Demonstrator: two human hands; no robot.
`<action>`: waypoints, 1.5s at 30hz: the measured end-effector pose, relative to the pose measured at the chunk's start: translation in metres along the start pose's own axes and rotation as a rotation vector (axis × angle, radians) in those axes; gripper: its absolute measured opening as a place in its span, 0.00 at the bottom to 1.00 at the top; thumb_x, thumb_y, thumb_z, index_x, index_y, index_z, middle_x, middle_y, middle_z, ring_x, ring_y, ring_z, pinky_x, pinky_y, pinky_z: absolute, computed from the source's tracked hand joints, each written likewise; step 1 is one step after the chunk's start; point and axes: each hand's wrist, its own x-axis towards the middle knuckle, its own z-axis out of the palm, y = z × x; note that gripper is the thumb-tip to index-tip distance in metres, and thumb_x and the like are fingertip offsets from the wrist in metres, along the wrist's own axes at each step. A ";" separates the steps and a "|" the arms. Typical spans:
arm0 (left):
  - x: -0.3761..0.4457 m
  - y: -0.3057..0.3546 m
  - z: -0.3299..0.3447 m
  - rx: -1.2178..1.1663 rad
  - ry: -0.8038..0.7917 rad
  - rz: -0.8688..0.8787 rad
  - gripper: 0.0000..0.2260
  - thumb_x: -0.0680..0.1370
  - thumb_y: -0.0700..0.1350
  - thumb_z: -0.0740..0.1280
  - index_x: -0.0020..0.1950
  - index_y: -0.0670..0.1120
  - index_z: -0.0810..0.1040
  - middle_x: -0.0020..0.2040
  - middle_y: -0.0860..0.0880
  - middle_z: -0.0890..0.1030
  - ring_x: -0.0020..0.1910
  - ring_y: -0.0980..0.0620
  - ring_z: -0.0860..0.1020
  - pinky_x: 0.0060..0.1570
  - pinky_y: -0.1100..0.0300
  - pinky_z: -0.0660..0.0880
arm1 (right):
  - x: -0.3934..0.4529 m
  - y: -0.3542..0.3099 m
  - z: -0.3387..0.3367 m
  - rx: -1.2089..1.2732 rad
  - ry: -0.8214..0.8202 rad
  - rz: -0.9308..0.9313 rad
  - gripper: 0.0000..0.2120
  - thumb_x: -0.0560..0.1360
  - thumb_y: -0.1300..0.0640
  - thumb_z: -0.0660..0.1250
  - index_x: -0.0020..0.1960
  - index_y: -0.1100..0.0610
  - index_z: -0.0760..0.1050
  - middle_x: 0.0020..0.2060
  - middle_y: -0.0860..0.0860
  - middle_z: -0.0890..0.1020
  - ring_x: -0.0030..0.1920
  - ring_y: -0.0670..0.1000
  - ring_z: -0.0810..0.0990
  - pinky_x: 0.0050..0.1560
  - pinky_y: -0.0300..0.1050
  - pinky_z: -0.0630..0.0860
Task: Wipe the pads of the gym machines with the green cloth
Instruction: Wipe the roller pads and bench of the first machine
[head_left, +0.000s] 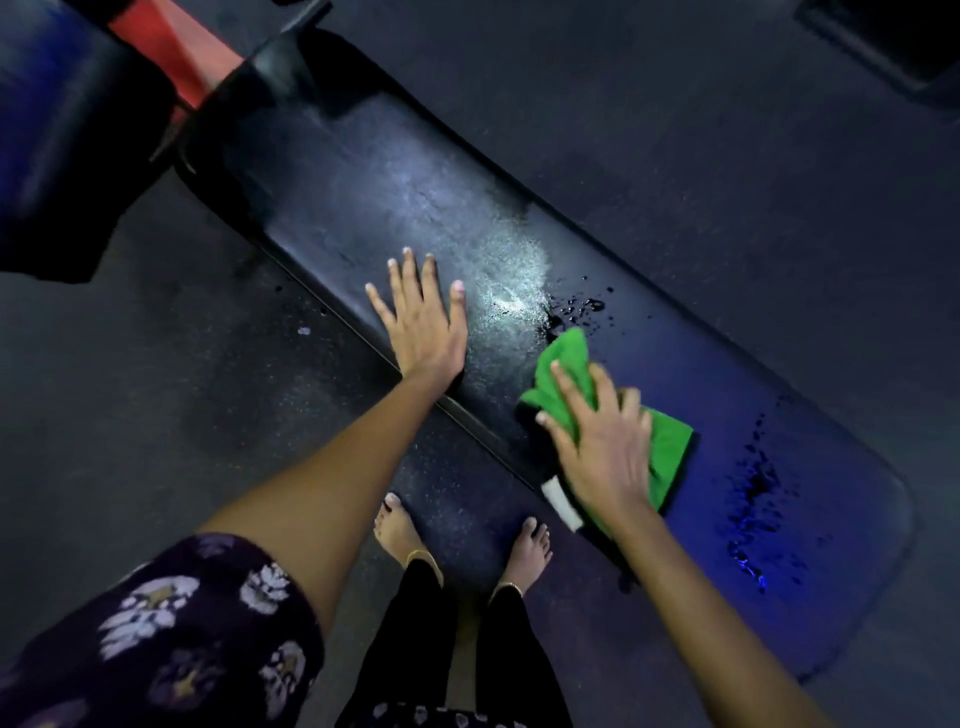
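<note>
we are mid-wipe: our right hand (605, 441) presses the bunched green cloth (667, 449) onto the bench pad (363, 208), fingers spread over it, while our left hand (423, 317) lies flat, fingers splayed. the pad's long axis runs from 10 to 4 o'clock; droplets (753, 493) toward 4 likely need wiping next.

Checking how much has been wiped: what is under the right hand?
The green cloth lies under the right hand, pressed on the black bench pad. Whether the pad beneath the cloth is wet cannot be seen.
</note>
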 end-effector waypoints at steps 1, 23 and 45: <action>0.001 0.000 0.001 0.006 0.019 -0.003 0.24 0.83 0.54 0.47 0.77 0.45 0.55 0.78 0.47 0.51 0.77 0.48 0.46 0.71 0.46 0.34 | 0.015 -0.003 -0.004 0.027 0.005 0.087 0.26 0.76 0.39 0.57 0.72 0.44 0.65 0.68 0.56 0.70 0.52 0.61 0.72 0.48 0.54 0.70; -0.011 -0.004 0.005 -0.362 0.234 0.018 0.48 0.71 0.74 0.40 0.71 0.36 0.64 0.75 0.42 0.61 0.72 0.48 0.63 0.73 0.48 0.49 | 0.088 -0.027 -0.007 -0.072 -0.170 -0.397 0.27 0.76 0.40 0.61 0.73 0.39 0.59 0.75 0.51 0.58 0.65 0.60 0.64 0.59 0.54 0.63; 0.000 -0.003 0.013 -0.116 0.193 -0.005 0.23 0.80 0.54 0.52 0.69 0.42 0.68 0.74 0.46 0.64 0.75 0.48 0.58 0.73 0.51 0.46 | 0.158 -0.014 -0.020 0.100 -0.023 0.252 0.27 0.77 0.42 0.60 0.74 0.44 0.59 0.74 0.55 0.58 0.68 0.60 0.61 0.64 0.53 0.60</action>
